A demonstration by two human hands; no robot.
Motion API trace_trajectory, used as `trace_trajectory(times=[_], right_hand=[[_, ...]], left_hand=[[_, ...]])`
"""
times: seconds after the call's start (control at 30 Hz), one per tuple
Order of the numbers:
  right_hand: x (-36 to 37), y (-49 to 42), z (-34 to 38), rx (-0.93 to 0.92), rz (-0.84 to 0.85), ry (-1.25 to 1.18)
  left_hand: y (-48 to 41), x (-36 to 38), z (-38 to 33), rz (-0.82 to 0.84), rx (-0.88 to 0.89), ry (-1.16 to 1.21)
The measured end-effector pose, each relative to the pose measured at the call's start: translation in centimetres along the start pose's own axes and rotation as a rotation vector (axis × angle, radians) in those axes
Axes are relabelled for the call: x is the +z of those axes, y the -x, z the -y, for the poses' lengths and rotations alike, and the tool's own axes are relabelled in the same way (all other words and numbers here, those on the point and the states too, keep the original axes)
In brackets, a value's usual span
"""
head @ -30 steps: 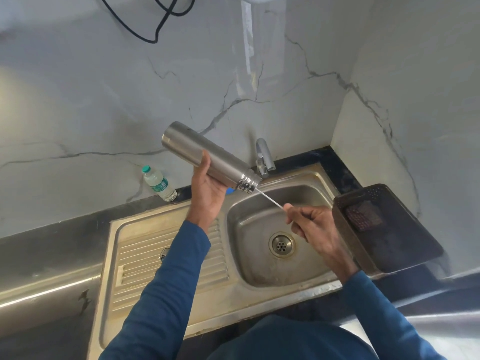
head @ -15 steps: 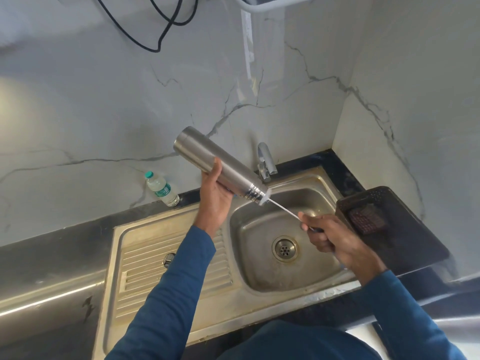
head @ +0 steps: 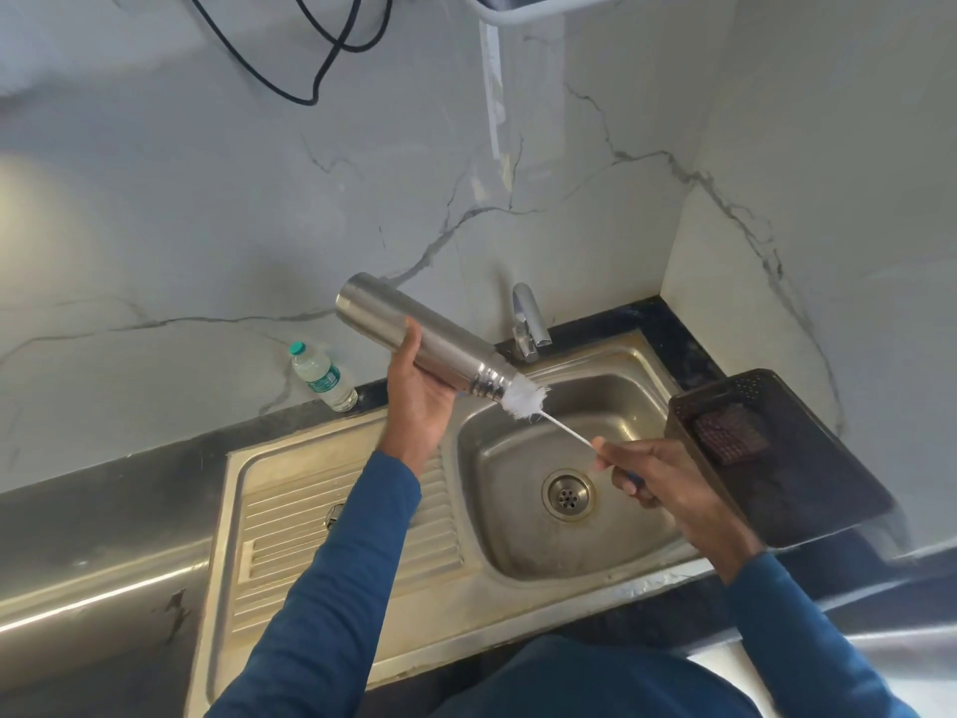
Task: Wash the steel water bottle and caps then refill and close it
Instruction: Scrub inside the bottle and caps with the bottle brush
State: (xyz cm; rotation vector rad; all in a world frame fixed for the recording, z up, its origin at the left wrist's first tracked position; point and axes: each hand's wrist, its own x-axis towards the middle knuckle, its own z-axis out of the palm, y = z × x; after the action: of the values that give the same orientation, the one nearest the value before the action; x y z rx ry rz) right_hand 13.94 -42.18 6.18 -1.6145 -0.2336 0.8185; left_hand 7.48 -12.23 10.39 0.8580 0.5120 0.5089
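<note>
Now we hold the steel bottle (head: 430,344) in our left hand (head: 419,401), tipped over the sink (head: 523,515) in the middle of the frame. Our right hand (head: 657,479) grips the brush (head: 525,401), its white bristles poking out of the bottle's mouth.

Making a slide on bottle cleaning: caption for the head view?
Left hand tilts steel bottle over sink; right hand holds brush at its mouth.

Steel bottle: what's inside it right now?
White brush bristles stick out of the steel bottle's mouth; the right hand holds the handle. Its interior is hidden.
</note>
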Motion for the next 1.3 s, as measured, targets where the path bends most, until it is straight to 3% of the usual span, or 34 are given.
trace_trajectory(times=[0.17, 0.4, 0.57, 0.9, 1.03, 1.3], right_hand=[[1.0, 0.2, -0.4, -0.233, -0.158, -0.071], [3.6, -0.3, 1.4, -0.599, -0.357, 0.331], [1.9, 0.6, 0.6, -0.717, -0.363, 0.392], [4.8, -0.3, 0.9, -0.517, -0.345, 0.369], [2.5, 0.5, -0.3, -0.397, -0.237, 0.203], [-2.4, 1.0, -2.6, -0.321, -0.223, 0.196]], left_hand=[[-0.2, 0.3, -0.7, -0.026, -0.044, 0.093], [0.0, 0.6, 0.5, 0.021, -0.140, -0.006], [-1.2, -0.6, -0.7, 0.022, -0.122, 0.008], [-0.3, 0.0, 1.5, -0.022, -0.051, 0.056], [-1.5, -1.3, -1.1, -0.073, -0.009, 0.072], [-3.1, -4.9, -4.8, -0.136, 0.086, 0.078]])
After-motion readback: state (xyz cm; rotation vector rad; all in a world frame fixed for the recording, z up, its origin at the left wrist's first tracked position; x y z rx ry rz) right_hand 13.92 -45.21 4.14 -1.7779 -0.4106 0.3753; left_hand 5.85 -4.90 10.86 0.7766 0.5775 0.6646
